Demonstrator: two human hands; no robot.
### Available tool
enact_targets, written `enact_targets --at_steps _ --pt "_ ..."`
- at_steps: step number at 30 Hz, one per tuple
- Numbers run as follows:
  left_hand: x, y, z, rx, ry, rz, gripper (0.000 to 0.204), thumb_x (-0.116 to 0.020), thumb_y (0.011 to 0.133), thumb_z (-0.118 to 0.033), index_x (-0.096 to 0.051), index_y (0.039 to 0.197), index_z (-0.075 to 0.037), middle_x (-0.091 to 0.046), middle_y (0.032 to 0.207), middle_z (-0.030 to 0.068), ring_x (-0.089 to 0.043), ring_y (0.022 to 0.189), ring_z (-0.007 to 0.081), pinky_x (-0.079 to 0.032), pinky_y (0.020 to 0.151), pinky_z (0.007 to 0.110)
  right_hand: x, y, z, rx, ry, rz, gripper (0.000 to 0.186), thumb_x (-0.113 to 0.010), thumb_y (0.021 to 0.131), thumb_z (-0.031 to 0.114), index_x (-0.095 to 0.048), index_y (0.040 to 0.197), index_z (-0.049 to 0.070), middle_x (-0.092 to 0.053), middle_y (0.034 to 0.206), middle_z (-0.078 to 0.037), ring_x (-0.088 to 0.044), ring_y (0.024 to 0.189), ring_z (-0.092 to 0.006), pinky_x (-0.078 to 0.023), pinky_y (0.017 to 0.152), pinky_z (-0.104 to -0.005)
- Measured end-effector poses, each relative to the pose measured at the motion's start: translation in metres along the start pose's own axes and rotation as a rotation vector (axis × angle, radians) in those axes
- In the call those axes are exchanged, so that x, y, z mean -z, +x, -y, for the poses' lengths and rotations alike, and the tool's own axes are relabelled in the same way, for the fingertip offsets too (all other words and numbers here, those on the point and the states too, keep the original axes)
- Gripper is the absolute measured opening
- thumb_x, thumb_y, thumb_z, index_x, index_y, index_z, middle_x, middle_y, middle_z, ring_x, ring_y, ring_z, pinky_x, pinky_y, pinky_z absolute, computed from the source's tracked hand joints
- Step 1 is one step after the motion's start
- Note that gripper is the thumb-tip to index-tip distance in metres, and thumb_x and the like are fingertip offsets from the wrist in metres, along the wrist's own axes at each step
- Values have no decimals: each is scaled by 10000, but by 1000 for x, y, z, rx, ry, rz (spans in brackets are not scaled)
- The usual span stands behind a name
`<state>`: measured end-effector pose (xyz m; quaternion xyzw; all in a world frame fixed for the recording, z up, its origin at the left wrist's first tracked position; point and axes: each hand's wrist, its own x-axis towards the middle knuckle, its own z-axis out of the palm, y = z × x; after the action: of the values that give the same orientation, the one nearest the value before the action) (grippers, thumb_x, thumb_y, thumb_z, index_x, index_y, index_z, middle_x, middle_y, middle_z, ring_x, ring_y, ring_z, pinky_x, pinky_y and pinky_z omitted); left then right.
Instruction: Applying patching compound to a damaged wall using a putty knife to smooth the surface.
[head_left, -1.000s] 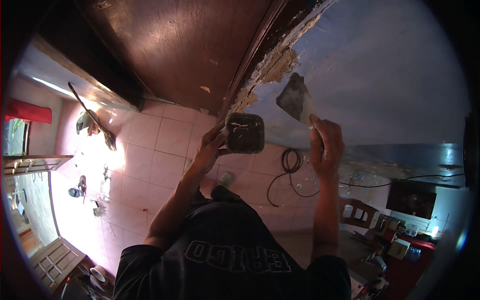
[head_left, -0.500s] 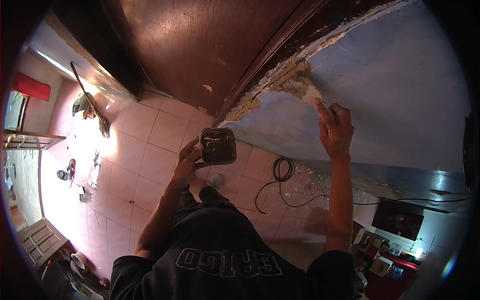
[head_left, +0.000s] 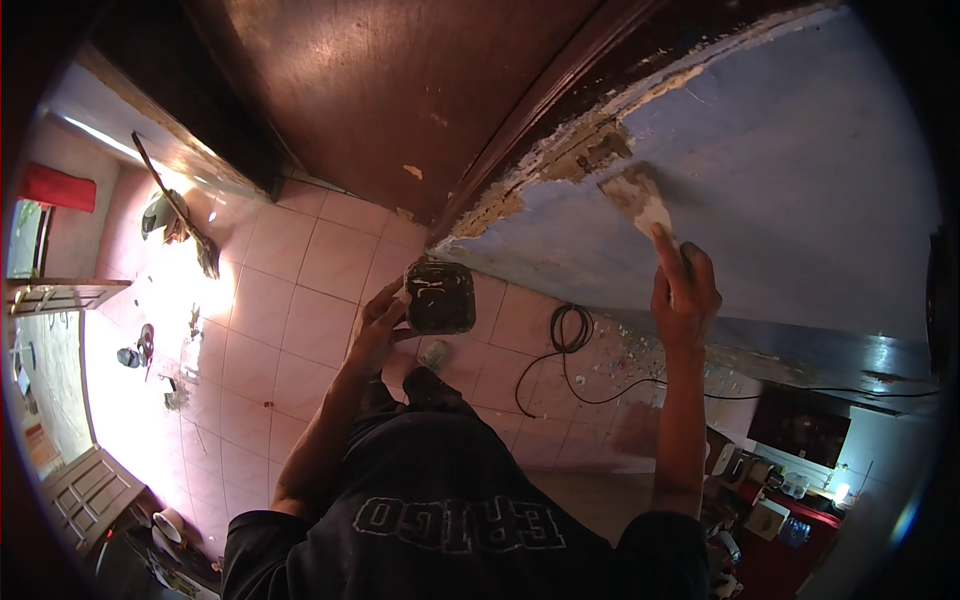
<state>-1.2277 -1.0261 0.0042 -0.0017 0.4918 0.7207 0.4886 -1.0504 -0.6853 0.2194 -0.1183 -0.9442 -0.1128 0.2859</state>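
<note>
My right hand (head_left: 688, 290) grips a putty knife (head_left: 640, 199) with a pale, smeared blade, held just beside a brown patch (head_left: 600, 152) on the blue wall (head_left: 780, 180). Along the dark wooden door frame (head_left: 530, 120), the wall's edge is rough and broken, with bare brownish filler showing. Lower and to the left, my left hand (head_left: 380, 322) holds a dark, square, shallow container (head_left: 440, 298) by its left side. Light streaks of residue mark the inside of the container.
A black cable (head_left: 570, 335) lies coiled on the pink tiled floor (head_left: 330, 255), near scattered paint flakes (head_left: 640, 350) along the wall's foot. A broom (head_left: 180, 205) leans at the far left. A cluttered red table (head_left: 790, 545) stands at the lower right.
The putty knife has come off the brown patch, moving right and slightly down with my right hand. My left hand and the container have barely shifted.
</note>
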Motion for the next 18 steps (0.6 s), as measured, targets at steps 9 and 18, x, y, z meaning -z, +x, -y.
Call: enact_targets --at_steps 9,18 --pt "-4 10 -6 13 -19 49 549 -623 1036 -285 -476 1533 -102 -667 1288 82 -671 1156 189 -598 917 410 -5 41 20 82 -100 2 619 -743 791 -13 -719 1317 312 -620 1003 -16 -620 810 -204 -560 608 -356" --pt "16 8 4 26 -20 14 530 -594 1054 -279 -473 1527 -74 -671 1277 84 -680 1128 182 -607 893 389 12 9 12 2 -118 -19 651 -733 788 -48 -713 1330 313 -643 969 -14 -625 778 -202 -561 604 -355"
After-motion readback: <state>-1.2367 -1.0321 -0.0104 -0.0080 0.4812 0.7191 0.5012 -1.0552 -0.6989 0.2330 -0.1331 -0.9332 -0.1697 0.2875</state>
